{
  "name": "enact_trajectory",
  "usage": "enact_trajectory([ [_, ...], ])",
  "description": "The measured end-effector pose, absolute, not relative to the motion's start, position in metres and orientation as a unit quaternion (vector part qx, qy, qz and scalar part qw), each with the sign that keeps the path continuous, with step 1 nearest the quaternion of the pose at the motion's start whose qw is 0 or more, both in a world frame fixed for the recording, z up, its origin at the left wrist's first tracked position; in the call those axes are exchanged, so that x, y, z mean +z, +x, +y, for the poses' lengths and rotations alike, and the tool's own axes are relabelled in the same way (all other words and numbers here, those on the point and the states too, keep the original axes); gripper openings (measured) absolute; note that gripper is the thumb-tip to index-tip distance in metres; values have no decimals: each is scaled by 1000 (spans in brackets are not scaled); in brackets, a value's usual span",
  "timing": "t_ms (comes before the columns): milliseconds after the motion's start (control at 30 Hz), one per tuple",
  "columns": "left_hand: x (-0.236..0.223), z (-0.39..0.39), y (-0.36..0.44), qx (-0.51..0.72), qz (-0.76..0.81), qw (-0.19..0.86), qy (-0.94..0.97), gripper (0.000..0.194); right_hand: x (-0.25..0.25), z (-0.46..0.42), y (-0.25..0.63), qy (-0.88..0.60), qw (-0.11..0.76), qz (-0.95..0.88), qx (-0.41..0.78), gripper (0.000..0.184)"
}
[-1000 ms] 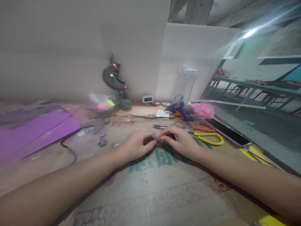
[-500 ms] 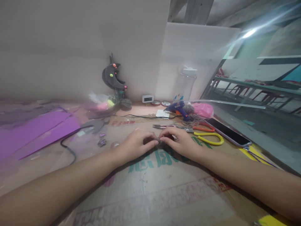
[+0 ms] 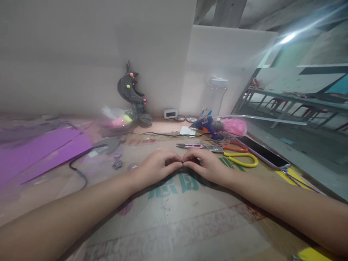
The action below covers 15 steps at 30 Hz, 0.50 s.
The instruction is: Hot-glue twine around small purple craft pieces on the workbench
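Note:
My left hand and my right hand meet fingertip to fingertip above the cardboard sheet. Thumb and fingers are pinched together on both. Whatever lies between the fingertips is too small and covered to name. Just behind my right hand lie pink-handled thread snips and scissors with one orange and one yellow handle. To the left of my left hand sit small purple and grey pieces.
Purple sheets lie at the left. A blue glue gun, a small white clock, a clear bottle and a pink bag stand at the back. A phone rests at the right edge. A grey crescent ornament stands against the wall.
The fingertips of both hands have come together, and the small dark piece that showed between them is now hidden. The arms have hardly moved.

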<state>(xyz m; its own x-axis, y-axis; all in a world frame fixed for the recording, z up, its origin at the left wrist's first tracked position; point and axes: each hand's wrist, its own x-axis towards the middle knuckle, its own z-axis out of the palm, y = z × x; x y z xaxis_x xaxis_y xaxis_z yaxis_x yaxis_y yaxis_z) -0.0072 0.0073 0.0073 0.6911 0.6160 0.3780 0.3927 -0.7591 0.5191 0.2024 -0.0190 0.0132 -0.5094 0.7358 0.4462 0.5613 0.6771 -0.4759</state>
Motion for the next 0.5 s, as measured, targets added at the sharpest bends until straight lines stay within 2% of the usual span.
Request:
enact_trajectory([
  [500, 11, 4, -6, 266, 310, 224, 885, 18, 12, -19, 203, -373, 308, -864, 138, 11],
])
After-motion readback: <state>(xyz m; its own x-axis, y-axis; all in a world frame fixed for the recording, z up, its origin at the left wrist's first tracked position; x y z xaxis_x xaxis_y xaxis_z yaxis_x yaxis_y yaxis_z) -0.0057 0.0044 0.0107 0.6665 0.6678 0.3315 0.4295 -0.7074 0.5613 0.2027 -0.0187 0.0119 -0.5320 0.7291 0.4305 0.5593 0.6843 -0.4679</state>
